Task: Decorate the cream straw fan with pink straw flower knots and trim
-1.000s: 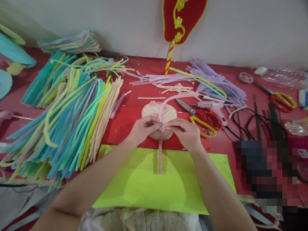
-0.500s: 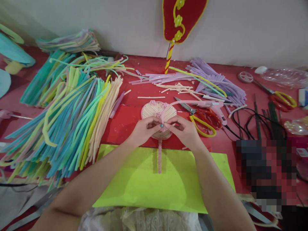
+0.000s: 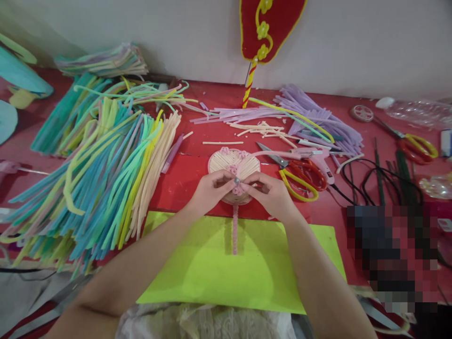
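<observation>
Pinching pink stem near its lower end with left hand and right hand, thumb to index on each. Grip pressed together, tips nearly meeting; can't make out exact contact under them. Located over lower half of round cream fan, with free end arching up and right. Fan flat on red desk, handle over green board.

Judging by looks: very light, soft, fuzzy, bendy, probably wire-cored, so easy to curl and likely to keep a kink. Low slip risk. Best held by fingertips close to the bend, without crushing the pile. As for the fan, likely light and a bit delicate; steady by rim or handle, off the pink flowers.

Around: big pile of coloured stems at left; cream offcuts, purple bundle and red fan beyond. In the way on right: scissors, blade tip near the cream fan and crossed by the stem in view; glue gun by the stem's free end, touching or not unclear. Possibly hot, can't tell. Mind black cord too.
</observation>
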A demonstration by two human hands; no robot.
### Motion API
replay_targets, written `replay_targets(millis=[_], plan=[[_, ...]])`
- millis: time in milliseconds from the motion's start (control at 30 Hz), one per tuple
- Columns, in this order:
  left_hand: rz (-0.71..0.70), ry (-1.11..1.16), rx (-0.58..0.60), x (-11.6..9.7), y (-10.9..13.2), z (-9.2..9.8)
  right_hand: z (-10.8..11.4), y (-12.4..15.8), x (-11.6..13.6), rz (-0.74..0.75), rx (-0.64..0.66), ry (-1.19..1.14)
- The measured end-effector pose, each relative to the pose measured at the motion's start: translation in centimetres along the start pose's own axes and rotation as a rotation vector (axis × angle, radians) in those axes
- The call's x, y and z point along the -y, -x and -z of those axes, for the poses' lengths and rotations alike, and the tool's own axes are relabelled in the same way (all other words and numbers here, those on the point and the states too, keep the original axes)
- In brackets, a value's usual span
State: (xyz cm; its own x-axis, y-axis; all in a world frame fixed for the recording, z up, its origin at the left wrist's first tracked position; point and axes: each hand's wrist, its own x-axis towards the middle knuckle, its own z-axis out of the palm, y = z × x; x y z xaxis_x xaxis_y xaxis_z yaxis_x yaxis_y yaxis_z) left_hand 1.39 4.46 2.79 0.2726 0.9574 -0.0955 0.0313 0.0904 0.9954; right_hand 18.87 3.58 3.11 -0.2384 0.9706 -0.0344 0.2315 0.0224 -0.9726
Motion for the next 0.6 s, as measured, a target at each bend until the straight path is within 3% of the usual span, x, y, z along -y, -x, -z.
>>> replay_targets(millis=[600], plan=[[0.000, 0.017, -0.041, 0.41, 0.07, -0.01, -0.04, -0.05, -0.15, 0.018, -0.031, 0.014]])
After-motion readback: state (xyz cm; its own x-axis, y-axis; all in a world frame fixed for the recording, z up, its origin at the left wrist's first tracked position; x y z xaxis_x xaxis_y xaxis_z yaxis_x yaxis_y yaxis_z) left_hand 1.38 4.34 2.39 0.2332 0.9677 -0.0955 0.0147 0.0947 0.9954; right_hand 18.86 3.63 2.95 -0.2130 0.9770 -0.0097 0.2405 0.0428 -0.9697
